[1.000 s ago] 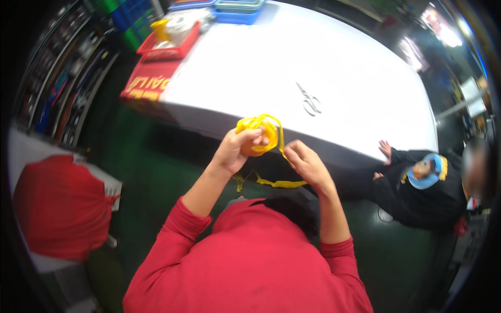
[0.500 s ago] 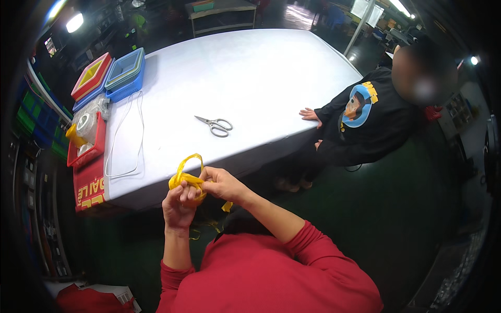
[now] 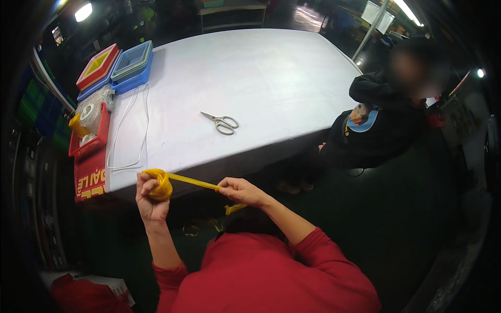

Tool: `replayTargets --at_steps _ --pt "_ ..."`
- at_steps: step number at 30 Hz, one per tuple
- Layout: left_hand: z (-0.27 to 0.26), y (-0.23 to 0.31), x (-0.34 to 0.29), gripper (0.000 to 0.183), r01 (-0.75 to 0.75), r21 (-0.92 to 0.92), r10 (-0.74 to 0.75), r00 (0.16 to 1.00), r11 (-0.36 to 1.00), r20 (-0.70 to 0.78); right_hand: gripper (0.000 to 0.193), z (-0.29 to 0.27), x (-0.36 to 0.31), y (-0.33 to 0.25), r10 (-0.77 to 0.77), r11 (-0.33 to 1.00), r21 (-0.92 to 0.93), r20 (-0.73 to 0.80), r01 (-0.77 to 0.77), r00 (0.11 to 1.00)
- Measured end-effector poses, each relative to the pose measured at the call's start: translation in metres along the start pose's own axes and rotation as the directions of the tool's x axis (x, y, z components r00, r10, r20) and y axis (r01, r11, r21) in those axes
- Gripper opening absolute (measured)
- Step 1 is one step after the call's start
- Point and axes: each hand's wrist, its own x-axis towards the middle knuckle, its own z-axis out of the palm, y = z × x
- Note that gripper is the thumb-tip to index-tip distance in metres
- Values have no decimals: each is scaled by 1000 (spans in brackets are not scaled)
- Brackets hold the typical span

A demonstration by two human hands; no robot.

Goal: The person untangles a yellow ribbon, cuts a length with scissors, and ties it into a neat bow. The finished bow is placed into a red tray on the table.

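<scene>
My left hand [image 3: 150, 203] is closed around a bundle of yellow plastic twine [image 3: 162, 187] at the near left edge of the table. A flat strand [image 3: 194, 181] of it runs taut to the right. Its other end is pinched in my right hand [image 3: 241, 191], and a short yellow tail [image 3: 235, 209] hangs below that hand. Scissors [image 3: 222, 123] with grey handles lie on the white tabletop beyond my hands, their blades pointing far left.
On the white table [image 3: 250, 68], stacked blue baskets [image 3: 130, 68] and red baskets [image 3: 99, 65] stand far left. Nearer sits a red basket [image 3: 104, 130] holding rolls. A white cord loop [image 3: 145, 125] lies beside it. A person in black [image 3: 381, 120] stands at the right edge.
My hands have moved apart, left hand to the left and right hand to the right, drawing the twine into a straight strand. The other person's hand has left the tabletop.
</scene>
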Motion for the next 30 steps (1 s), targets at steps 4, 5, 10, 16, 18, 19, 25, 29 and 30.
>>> replayTargets --at_steps 4,5,10,16,18,19,25,29,30 --pt "-13 -2 9 20 -351 401 397 917 846 -34 26 32 -14 -3 -186 715 -681 34 159 982" --pt "-13 -7 13 23 -400 512 479 877 760 -25 28 42 -19 -20 -117 548 -831 35 94 993" --pt "-33 -50 4 35 -238 946 124 969 222 214 27 58 -22 -88 -257 282 -908 241 311 936" --pt "-15 -66 -40 64 254 707 -491 858 661 151 25 -1 32 -90 -262 787 -510 233 347 936" --pt "-8 -51 -39 55 164 477 -351 874 864 336 27 -4 40 -67 -128 946 -271 200 180 971" --pt "6 -43 -35 49 87 353 -235 886 931 400 29 -1 40 -57 -55 986 -142 195 84 979" --pt "23 -27 -9 36 -475 872 243 865 117 439 33 58 18 -56 -132 722 -662 154 201 979" --pt "2 -32 -18 29 -148 982 -158 979 -119 128 33 48 18 -104 -180 458 -864 139 208 974" --pt "2 -35 -23 30 -79 996 -307 950 -46 61 29 40 18 -112 -171 525 -821 157 225 973"
